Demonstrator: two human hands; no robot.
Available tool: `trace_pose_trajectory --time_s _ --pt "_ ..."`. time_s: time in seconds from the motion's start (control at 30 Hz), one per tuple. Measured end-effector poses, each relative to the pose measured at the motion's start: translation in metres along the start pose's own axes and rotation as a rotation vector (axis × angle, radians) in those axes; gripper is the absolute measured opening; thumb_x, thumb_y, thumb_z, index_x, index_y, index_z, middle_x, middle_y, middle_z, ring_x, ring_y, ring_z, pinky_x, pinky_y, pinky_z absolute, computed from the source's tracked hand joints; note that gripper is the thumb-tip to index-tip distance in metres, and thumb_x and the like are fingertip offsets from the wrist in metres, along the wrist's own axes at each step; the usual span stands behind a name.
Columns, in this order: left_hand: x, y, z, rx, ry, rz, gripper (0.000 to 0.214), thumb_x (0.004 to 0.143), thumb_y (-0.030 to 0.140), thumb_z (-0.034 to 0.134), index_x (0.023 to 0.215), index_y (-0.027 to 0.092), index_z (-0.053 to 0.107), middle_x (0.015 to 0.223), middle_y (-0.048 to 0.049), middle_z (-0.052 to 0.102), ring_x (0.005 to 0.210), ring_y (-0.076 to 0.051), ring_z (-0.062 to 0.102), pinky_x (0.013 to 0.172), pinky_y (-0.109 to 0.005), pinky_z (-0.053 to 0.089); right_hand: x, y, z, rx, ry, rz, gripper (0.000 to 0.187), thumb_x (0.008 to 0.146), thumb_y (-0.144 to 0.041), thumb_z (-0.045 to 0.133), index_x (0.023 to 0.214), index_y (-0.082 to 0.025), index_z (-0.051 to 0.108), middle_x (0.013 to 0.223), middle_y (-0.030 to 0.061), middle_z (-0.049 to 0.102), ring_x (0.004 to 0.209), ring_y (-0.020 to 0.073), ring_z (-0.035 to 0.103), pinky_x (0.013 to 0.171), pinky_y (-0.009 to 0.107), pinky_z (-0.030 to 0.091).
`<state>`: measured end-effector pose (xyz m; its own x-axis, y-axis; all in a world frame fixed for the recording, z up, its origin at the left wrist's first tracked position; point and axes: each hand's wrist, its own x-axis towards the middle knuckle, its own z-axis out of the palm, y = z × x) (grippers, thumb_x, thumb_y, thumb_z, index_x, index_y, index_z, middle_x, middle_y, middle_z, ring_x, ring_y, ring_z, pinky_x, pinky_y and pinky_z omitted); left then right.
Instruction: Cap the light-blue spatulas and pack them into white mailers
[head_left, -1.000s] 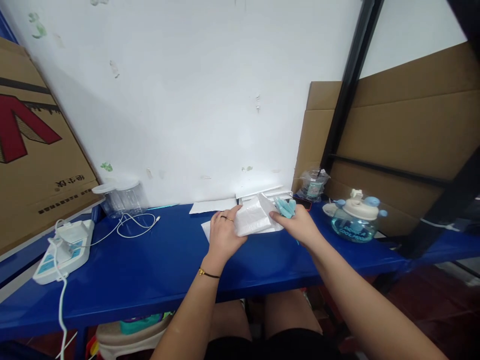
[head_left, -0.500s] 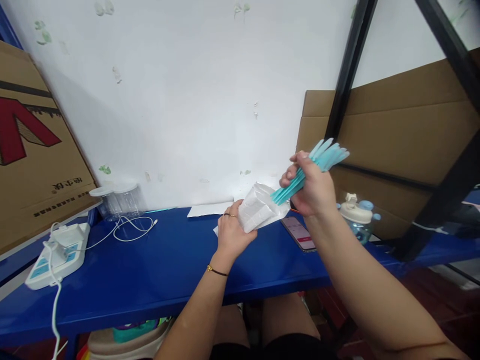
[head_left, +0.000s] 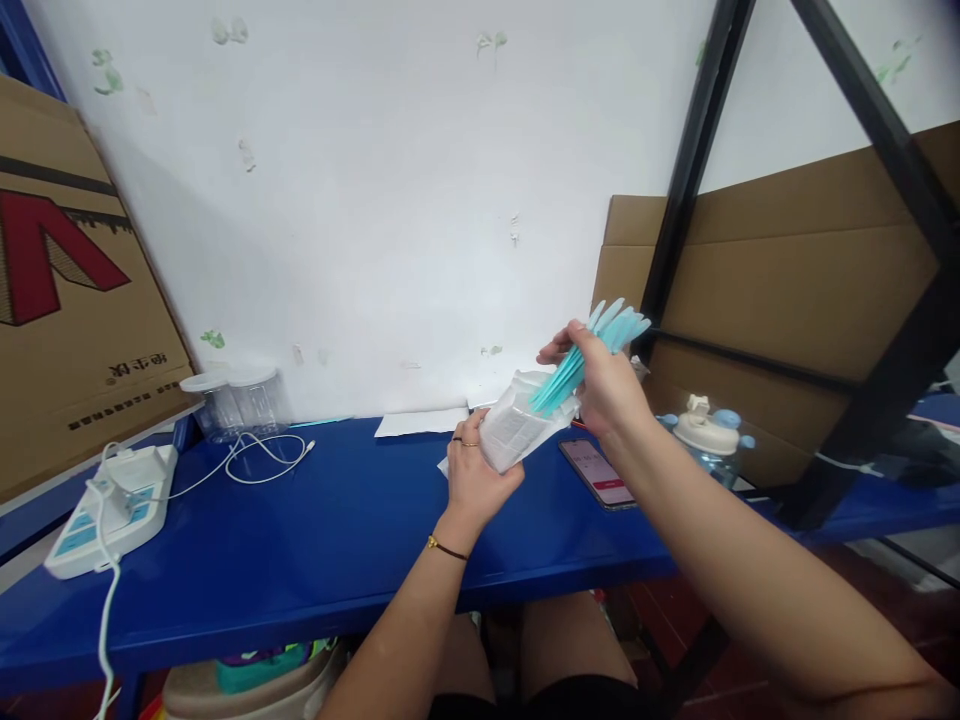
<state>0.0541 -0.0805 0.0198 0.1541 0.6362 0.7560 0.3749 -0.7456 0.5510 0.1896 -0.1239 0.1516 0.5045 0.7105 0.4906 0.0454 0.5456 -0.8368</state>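
Note:
My left hand [head_left: 474,470] grips a white plastic bag of packets [head_left: 516,430], tilted up just above the blue table [head_left: 315,530]. My right hand [head_left: 604,385] is closed around a bundle of thin teal sticks [head_left: 581,358]. The lower ends of the sticks point down into the open mouth of the bag. A ring and a thin bracelet show on the left hand and wrist.
A phone with a lit screen [head_left: 598,472] lies right of the bag. A light-blue water jug [head_left: 705,440] stands further right. A white power strip [head_left: 109,508] with cables sits at the left, clear jars [head_left: 236,400] by the wall, cardboard boxes on both sides.
My right hand lifted the teal sticks off the table, raised them high, then lowered them toward the bag's mouth. My left hand tilted the bag up. The phone came into view.

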Motion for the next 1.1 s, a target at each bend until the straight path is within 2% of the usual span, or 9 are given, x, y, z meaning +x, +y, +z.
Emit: trace_pose_trajectory --time_s 0.1,0.27,0.33,0.53,0.83,0.97,1.1 --pt "0.002 0.004 0.002 -0.058 0.018 0.003 0.072 0.059 0.020 0.064 0.124 0.022 0.034 0.120 -0.0081 0.051 0.108 -0.026 0.052 0.092 -0.038 0.042 -0.011 0.005 0.009 -0.092 -0.057 0.004 0.036 0.072 -0.053 0.059 0.078 -0.017 0.059 0.077 0.0058 0.065 0.077 0.0203 0.061 0.066 0.030 0.048" --pt "0.005 0.008 0.003 -0.155 -0.003 -0.093 0.070 0.062 0.024 0.064 0.125 0.021 0.034 0.117 -0.0082 0.054 0.104 -0.024 0.055 0.086 -0.036 0.045 -0.024 0.002 0.020 -0.190 -0.318 0.027 0.032 0.065 -0.042 0.070 0.084 -0.018 0.060 0.080 0.0031 0.063 0.077 0.0184 0.057 0.069 0.030 0.045" --pt "0.004 0.007 0.003 -0.185 -0.015 -0.115 0.070 0.063 0.024 0.065 0.125 0.020 0.033 0.117 -0.0083 0.054 0.103 -0.023 0.055 0.085 -0.035 0.045 -0.023 0.000 0.022 -0.198 -0.373 0.051 0.034 0.062 -0.039 0.073 0.085 -0.018 0.060 0.082 0.0032 0.062 0.077 0.0180 0.057 0.069 0.031 0.045" --pt "0.002 0.001 0.004 -0.226 -0.028 -0.121 0.075 0.062 0.024 0.067 0.128 0.020 0.031 0.123 -0.0094 0.050 0.109 -0.023 0.052 0.090 -0.035 0.043 -0.016 0.003 0.023 -0.242 -0.375 0.029 0.043 0.057 -0.034 0.077 0.092 -0.019 0.059 0.095 0.0043 0.059 0.083 0.0176 0.056 0.070 0.031 0.045" --pt "0.000 -0.002 0.004 -0.202 -0.035 -0.119 0.089 0.062 0.027 0.069 0.137 0.022 0.021 0.137 -0.0127 0.038 0.124 -0.028 0.040 0.099 -0.041 0.037 -0.008 0.005 0.021 -0.311 -0.370 -0.007 0.039 0.060 -0.033 0.074 0.093 -0.020 0.058 0.097 0.0038 0.059 0.081 0.0169 0.056 0.070 0.032 0.044" --pt "-0.002 -0.005 0.006 -0.174 -0.023 -0.113 0.096 0.061 0.029 0.071 0.140 0.023 0.016 0.140 -0.0124 0.034 0.127 -0.028 0.036 0.102 -0.043 0.034 0.000 0.005 0.018 -0.361 -0.417 0.045 0.047 0.056 -0.029 0.076 0.099 -0.022 0.057 0.104 0.0043 0.056 0.084 0.0180 0.055 0.068 0.032 0.045" --pt "-0.003 -0.006 0.006 -0.149 -0.015 -0.106 0.101 0.061 0.030 0.071 0.142 0.023 0.012 0.142 -0.0125 0.030 0.129 -0.028 0.032 0.104 -0.043 0.032 0.007 0.002 0.020 -0.340 -0.528 0.187 0.061 0.049 -0.020 0.079 0.105 -0.025 0.056 0.107 0.0051 0.055 0.081 0.0183 0.057 0.062 0.031 0.047"
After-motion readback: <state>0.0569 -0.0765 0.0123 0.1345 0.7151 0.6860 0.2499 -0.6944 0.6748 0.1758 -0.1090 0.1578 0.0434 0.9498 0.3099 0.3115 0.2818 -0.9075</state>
